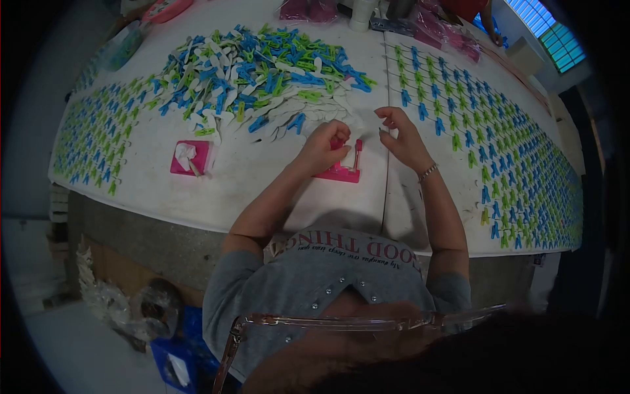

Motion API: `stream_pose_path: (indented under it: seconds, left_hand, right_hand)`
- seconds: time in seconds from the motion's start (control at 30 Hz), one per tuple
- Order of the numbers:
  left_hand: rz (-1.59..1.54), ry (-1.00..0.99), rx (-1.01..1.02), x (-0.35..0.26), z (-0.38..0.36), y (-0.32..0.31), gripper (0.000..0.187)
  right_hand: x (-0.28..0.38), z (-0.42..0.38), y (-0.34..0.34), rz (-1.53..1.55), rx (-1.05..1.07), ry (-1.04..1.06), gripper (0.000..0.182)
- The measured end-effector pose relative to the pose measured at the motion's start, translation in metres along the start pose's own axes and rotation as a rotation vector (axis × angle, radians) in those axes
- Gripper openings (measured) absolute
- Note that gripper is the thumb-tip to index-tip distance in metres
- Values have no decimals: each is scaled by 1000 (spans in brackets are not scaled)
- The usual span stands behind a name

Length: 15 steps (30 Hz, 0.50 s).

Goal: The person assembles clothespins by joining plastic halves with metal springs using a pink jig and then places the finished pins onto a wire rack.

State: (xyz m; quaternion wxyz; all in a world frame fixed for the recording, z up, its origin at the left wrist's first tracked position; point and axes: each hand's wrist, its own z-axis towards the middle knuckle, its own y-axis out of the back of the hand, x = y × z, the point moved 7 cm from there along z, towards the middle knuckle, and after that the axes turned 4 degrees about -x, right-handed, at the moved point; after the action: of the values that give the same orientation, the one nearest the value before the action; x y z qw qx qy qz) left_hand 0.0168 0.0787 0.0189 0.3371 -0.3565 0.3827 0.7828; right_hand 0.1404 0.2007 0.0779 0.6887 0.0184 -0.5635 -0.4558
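Note:
A pink plastic stand [341, 175] with a small upright post sits on the white table in front of me. My left hand [321, 150] is over its left side, with fingers curled inward and pressed together; what they hold, if anything, is hidden. To the right of the stand, my right hand [405, 146] is raised above the table, thumb and fingers apart, and I see nothing between them. Just beyond my hands lie loose white flat pieces [308, 113] at the front edge of a large heap of blue and green clothespins [262, 65].
Rows of joined blue and green clothespins [492, 144] cover the table's right side, and more [98, 138] lie at the left. A pink square dish [191, 158] holds something white. Plastic-wrapped pink items [308, 10] and a white cup [361, 14] stand at the back.

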Motion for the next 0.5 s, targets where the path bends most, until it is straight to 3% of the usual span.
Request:
stream_pose_path:
  seconds: [0.07,0.1,0.17,0.37,0.5]
  left_hand:
    - [-263,263,-19,19,-3,10,29]
    - [-267,256,-21,19,-3,15,29]
    - [-559,402,-48,26,-5,19,31]
    - [-840,483,-70,40,-8,27,33]
    - [-956,549,-87,32,-7,28,33]
  right_hand:
    - [-46,23,-13,-268,50,-81,33]
    - [-60,35,-20,-275,48,-77,33]
    - [-80,60,-33,-531,24,-37,30]
    - [-118,111,-75,-873,143,-25,25]
    - [-113,107,-75,-918,170,-46,20]
